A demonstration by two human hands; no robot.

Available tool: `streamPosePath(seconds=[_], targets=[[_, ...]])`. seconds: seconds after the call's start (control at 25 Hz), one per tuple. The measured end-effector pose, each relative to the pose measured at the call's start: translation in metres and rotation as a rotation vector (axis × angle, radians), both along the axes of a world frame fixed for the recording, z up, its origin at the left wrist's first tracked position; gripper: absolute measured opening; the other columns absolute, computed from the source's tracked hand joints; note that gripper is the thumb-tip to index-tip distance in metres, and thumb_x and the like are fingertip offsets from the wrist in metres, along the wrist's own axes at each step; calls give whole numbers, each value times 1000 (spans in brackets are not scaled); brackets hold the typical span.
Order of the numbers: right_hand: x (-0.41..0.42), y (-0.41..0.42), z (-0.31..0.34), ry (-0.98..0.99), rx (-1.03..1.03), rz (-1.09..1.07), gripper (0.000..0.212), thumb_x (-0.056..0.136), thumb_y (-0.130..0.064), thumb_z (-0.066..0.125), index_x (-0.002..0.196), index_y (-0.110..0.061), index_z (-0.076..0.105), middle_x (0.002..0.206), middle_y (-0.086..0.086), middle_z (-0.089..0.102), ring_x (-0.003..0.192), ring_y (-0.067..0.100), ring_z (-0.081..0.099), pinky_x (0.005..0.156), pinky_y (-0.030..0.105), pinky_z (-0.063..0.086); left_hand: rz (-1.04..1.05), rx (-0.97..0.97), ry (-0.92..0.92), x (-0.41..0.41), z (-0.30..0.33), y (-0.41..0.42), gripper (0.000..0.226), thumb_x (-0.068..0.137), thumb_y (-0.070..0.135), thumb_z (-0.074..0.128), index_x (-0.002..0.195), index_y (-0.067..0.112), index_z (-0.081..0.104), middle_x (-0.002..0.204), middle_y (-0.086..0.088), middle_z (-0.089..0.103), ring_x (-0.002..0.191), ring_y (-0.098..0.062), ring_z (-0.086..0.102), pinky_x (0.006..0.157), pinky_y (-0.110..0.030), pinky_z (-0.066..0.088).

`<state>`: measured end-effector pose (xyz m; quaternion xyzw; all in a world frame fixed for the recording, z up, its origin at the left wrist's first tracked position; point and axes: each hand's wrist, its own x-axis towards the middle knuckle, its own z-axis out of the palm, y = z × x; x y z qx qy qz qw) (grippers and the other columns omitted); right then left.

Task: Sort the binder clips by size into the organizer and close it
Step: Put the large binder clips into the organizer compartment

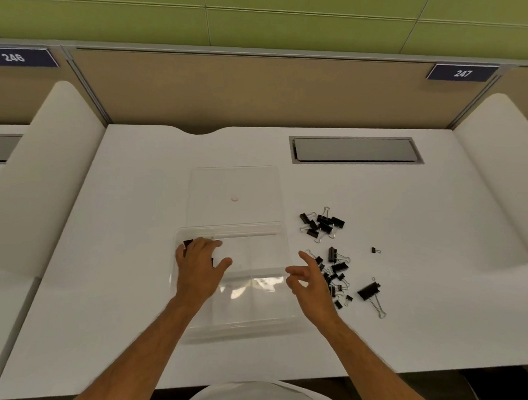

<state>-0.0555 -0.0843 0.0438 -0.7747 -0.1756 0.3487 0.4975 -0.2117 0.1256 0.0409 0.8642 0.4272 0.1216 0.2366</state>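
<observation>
A clear plastic organizer (251,309) with several compartments lies on the white desk, its lid (236,183) folded back flat behind it. My left hand (199,268) rests palm down over the far left compartment, fingers straight; bits of a black binder clip (188,243) show under it. Just right of the organizer hovers my right hand (309,281), its fingers loosely spread and holding nothing. Beside it lies a heap of small and medium black clips (335,272). A second heap (322,224) lies further back, a large clip (369,291) to the right, one tiny clip (375,250) apart.
A grey cable hatch (355,150) is set into the desk at the back right. White side dividers (504,145) flank the desk and a tan partition stands behind it. The desk's front edge runs close to my body.
</observation>
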Motion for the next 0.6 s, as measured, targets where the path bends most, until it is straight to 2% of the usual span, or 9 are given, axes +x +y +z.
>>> streamPosePath(seconds=[0.08, 0.12, 0.16, 0.28, 0.4, 0.6], targets=[[14, -11, -3, -62, -26, 17, 61, 91, -15, 65, 141, -38, 38, 110, -13, 67, 111, 2, 58, 91, 21, 45, -63, -38, -70, 20, 3, -20, 43, 81, 38, 76, 118, 18, 66, 121, -1, 62, 120, -23, 52, 112, -44, 30], [22, -18, -4, -80, -46, 23, 61, 91, -17, 65, 141, -39, 38, 112, -14, 65, 112, 2, 57, 88, 18, 43, -80, -77, -88, 30, 5, -33, 45, 83, 38, 75, 121, 18, 65, 125, -2, 60, 124, -23, 50, 111, -42, 33], [30, -26, -5, -98, -70, 26, 61, 91, -18, 64, 141, -39, 37, 114, -14, 64, 112, 3, 56, 85, 16, 44, -85, -121, -94, 40, 8, -46, 46, 84, 39, 73, 124, 19, 62, 132, -2, 57, 131, -22, 44, 112, -38, 33], [63, -60, -11, -190, -117, 31, 64, 91, -19, 64, 145, -38, 34, 120, -10, 60, 102, 5, 56, 81, 24, 53, -104, -215, -102, 73, 15, -87, 49, 88, 41, 68, 132, 24, 56, 146, 0, 46, 141, -16, 31, 113, -30, 25], [99, -98, -16, -336, -208, 29, 71, 90, -19, 65, 149, -31, 29, 123, -9, 52, 96, 5, 47, 82, 18, 41, -135, -260, -97, 106, 18, -121, 49, 89, 42, 66, 134, 25, 55, 148, 1, 44, 142, -14, 29, 113, -29, 24], [137, -147, -36, -399, -331, 48, 87, 82, -35, 74, 152, -27, 22, 126, -4, 49, 116, 16, 42, 93, 34, 45, -120, -263, -138, 139, 24, -164, 46, 90, 39, 66, 133, 26, 55, 138, 10, 46, 135, -7, 33, 105, -17, 21]])
